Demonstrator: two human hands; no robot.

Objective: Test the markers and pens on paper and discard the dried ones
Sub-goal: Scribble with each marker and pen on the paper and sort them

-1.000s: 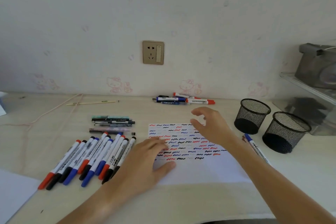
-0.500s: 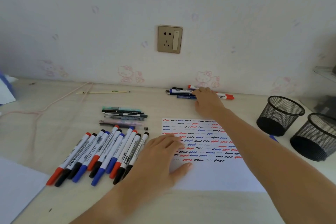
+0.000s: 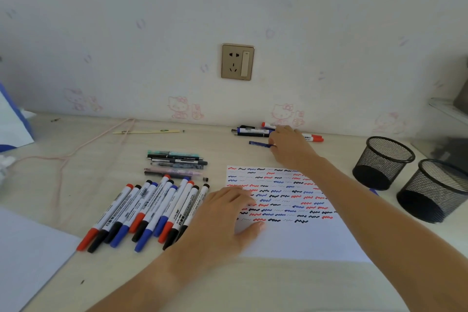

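The left hand (image 3: pixel 222 220) lies flat, palm down, on the near-left part of the white paper sheet covered in red, blue and black squiggle marks (image 3: pixel 298 240), fingers straight and slightly spread, thumb stretched along the blank lower area. Just left of that hand, a fanned row of white whiteboard markers with red, black and blue caps (image 3: pixel 149 213) rests on the pale wooden desk (image 3: pixel 83 185); the hand overlaps the nearest marker ends. Beyond the row sits a small stack of slim dark and teal pens (image 3: pixel 174 162), lying crosswise. To the right of the sheet stand two black wire-mesh cups (image 3: pixel 383 162), close together, upright.

Farther back, the right hand (image 3: pixel 291 145) reaches across the sheet's far edge, fingers curled, pinching the end of a short blue pen (image 3: pixel 259 144) that lies on the desk. Just behind it, against the wall, lies a cluster of mixed markers and pens (image 3: pixel 253 131), partly hidden by the hand. A gold-framed wall socket (image 3: pixel 237 62) sits above.
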